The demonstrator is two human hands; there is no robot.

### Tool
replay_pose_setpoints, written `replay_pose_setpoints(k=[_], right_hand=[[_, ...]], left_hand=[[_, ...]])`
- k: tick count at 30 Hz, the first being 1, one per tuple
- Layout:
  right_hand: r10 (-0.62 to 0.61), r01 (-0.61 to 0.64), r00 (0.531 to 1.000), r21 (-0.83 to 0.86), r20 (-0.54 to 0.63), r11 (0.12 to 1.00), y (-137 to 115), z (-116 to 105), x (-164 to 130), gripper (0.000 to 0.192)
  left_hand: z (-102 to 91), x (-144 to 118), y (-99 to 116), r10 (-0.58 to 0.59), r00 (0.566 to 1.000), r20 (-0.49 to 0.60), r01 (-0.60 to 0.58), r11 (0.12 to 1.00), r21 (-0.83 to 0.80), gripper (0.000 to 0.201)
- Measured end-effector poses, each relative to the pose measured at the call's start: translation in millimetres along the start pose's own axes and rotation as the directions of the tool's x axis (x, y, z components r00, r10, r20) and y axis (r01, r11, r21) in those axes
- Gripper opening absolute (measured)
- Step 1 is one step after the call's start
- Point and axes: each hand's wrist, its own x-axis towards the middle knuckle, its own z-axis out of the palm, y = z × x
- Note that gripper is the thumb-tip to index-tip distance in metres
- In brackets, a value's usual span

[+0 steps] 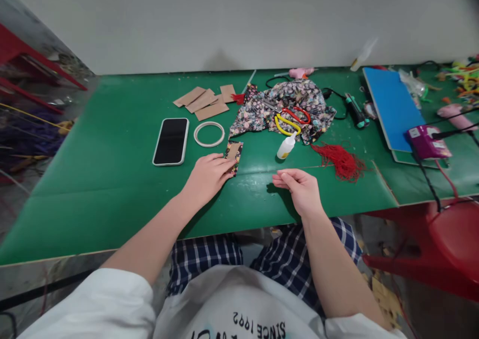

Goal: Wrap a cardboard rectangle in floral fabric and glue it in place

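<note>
My left hand (208, 175) lies flat on the green table (112, 179), its fingertips pressing a small cardboard piece wrapped in floral fabric (234, 155). My right hand (299, 188) hovers just above the table to the right, fingers loosely curled and pinched together; nothing visible in it. A small white glue bottle with a yellow base (286, 147) lies a little beyond my right hand. A red tassel (342, 162) rests to the right of it.
A black phone (171, 141) and a white ring (208, 134) lie left of the fabric piece. Cardboard strips (204, 103) sit farther back. Floral cloth (288, 104) carries red and yellow scissors (292, 119). A blue board (392, 104), purple device (426, 142) and red stool (449, 244) stand right.
</note>
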Motion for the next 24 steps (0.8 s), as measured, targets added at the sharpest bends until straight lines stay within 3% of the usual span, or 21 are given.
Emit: replay_pose_setpoints(k=[6,10,12,15,19,24], right_hand=[[-0.023,0.028,0.998,0.086,-0.055,0.996,-3.3,-1.6,1.7,0.017],[-0.021,0.027,0.998,0.093,-0.064,0.995,-3.6,-3.9,1.6,0.018],[-0.021,0.025,0.999,0.105,-0.047,0.994,-3.5,-4.4,1.3,0.019],[-0.031,0.034,0.999,0.146,-0.023,0.989,-4.1,-4.0,1.1,0.018],[-0.040,0.049,0.997,0.162,-0.060,0.986,-5.8,-3.0,1.2,0.015],[-0.034,0.062,0.984,0.155,-0.177,0.986,-5.9,-6.3,2.0,0.020]], left_hand=[[-1.4,8.1,-14.9,0.150,0.989,0.015,-0.150,0.989,-0.017,0.027],[-9.7,7.3,-25.4,0.158,0.987,0.018,-0.159,0.984,0.084,0.026],[-16.0,5.1,-28.4,0.112,0.994,0.013,-0.113,0.988,0.107,0.025],[-23.6,2.3,-26.6,-0.055,0.996,-0.072,0.062,0.993,0.101,0.023],[-24.6,5.0,-15.9,-0.301,0.939,-0.166,0.304,0.953,-0.007,0.024],[-14.6,18.4,-11.7,-0.428,0.887,-0.174,0.389,0.895,-0.217,0.017]])
